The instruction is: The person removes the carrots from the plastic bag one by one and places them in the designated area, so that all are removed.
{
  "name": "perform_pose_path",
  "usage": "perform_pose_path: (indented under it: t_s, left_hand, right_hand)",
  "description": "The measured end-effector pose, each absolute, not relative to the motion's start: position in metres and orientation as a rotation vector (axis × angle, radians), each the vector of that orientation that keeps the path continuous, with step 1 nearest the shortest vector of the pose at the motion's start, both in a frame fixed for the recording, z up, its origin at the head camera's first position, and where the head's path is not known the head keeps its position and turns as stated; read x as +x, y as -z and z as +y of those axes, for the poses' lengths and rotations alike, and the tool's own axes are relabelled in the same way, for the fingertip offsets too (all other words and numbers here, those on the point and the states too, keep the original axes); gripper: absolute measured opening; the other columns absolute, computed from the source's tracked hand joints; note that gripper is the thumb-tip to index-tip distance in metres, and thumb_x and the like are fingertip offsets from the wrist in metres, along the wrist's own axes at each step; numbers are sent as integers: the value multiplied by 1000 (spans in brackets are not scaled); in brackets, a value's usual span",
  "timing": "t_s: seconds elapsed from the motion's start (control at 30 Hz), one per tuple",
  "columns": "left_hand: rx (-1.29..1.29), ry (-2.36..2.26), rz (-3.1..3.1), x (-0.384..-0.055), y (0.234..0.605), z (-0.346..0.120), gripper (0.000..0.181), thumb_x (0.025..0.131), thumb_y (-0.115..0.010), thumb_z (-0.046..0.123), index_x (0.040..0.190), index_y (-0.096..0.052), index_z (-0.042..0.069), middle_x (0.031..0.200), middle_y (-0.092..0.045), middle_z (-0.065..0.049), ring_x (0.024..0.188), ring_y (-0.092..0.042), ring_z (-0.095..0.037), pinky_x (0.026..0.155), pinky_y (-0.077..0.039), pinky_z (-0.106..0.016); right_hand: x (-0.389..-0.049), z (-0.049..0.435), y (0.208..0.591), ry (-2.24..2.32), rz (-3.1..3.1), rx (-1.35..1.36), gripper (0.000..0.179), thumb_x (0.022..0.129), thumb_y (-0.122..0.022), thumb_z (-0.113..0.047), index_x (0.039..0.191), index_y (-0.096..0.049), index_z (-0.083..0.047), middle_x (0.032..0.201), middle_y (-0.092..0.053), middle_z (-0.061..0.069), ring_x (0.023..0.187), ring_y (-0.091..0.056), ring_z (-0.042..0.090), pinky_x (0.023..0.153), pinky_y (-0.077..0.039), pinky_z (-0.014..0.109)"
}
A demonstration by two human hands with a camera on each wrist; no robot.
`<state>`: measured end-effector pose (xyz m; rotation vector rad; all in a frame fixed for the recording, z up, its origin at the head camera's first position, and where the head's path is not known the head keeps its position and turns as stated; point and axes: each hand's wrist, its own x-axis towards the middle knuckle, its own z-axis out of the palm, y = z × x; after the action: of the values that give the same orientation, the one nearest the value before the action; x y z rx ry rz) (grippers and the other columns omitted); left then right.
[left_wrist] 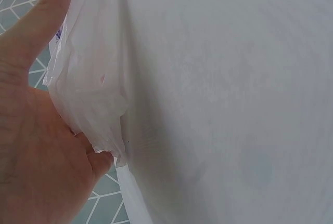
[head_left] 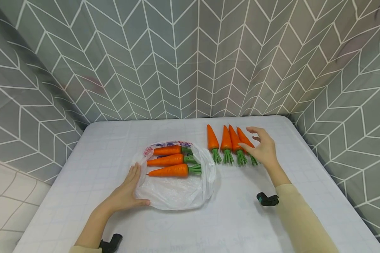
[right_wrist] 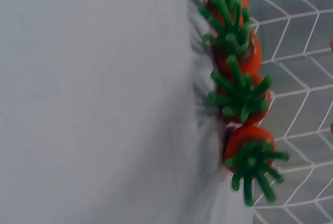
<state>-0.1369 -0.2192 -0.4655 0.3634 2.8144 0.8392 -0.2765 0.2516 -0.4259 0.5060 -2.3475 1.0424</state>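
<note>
A white translucent plastic bag [head_left: 177, 196] lies on the table with its mouth spread wide. Three orange carrots [head_left: 171, 171] with green stems are in its opening, stacked in parallel. My left hand [head_left: 126, 193] rests along the bag's left side, fingers straight and thumb out at the lower edge; the left wrist view shows the bag's film [left_wrist: 88, 78] against that hand. To the right of the bag, several carrots [head_left: 212, 140] lie in a row, tips away from me. My right hand [head_left: 261, 147] hovers around the rightmost carrot [head_left: 243, 136], thumb and fingers apart.
The white-covered table [head_left: 240, 218] has a rounded far edge just behind the carrots. Grey patterned curtains [head_left: 190, 63] hang at the back and both sides. Black wrist mounts [head_left: 267, 199] sit at both wrists.
</note>
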Motion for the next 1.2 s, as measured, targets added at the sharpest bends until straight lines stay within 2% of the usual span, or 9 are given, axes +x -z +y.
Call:
perform_pose_path:
  t_s: [0.23,0.43,0.47,0.67,0.83,0.97,1.2]
  left_hand:
    - [345,-833,2805,-137,467,-219,135,64,-78,63,152,0,-3,159,6,-22,145,4,-39,111,-16,-60]
    - [345,-841,2802,-137,465,-219,135,64,-79,61,152,0,-3,159,6,-22,145,4,-39,110,-16,-61]
    - [346,-840,2803,-137,465,-219,134,64,-79,61,152,0,-3,159,6,-23,145,4,-39,111,-15,-61]
    - [344,-833,2802,-137,465,-219,134,65,-79,61,152,0,-4,159,6,-23,145,3,-40,111,-15,-60]
    - [355,-837,2807,-137,464,-218,134,65,-78,62,151,-1,-4,158,5,-24,145,3,-40,111,-15,-60]
    - [360,-841,2810,-136,462,-218,133,66,-78,62,151,-1,-5,158,4,-24,144,3,-41,110,-15,-60]
    - [360,-833,2810,-136,461,-218,133,66,-77,62,151,-1,-5,158,5,-24,144,3,-41,110,-15,-60]
  right_hand:
    - [-273,233,409,-960,-2283,624,65,65,-90,-11,122,-62,-5,117,-64,10,107,-59,24,87,-52,39]
    - [-267,217,397,-987,-2239,700,66,62,-92,-11,121,-63,-6,116,-64,8,106,-59,25,89,-47,16]
    - [-266,214,396,-991,-2234,716,65,64,-92,-16,121,-63,-6,116,-64,8,105,-59,26,88,-46,14]
    - [-259,199,390,-997,-2195,810,66,62,-92,-16,121,-64,-8,115,-64,8,97,-59,23,81,-50,24]
    - [-254,186,385,-1052,-2149,903,68,60,-92,-6,121,-63,-4,117,-64,9,101,-60,24,84,-51,21]
    - [-250,175,380,-1079,-2124,960,68,59,-92,-8,121,-63,-3,116,-66,9,101,-61,24,86,-51,23]
    - [-244,158,379,-1096,-2139,1039,67,60,-92,-8,120,-62,-5,116,-65,8,85,-66,21,72,-57,32]
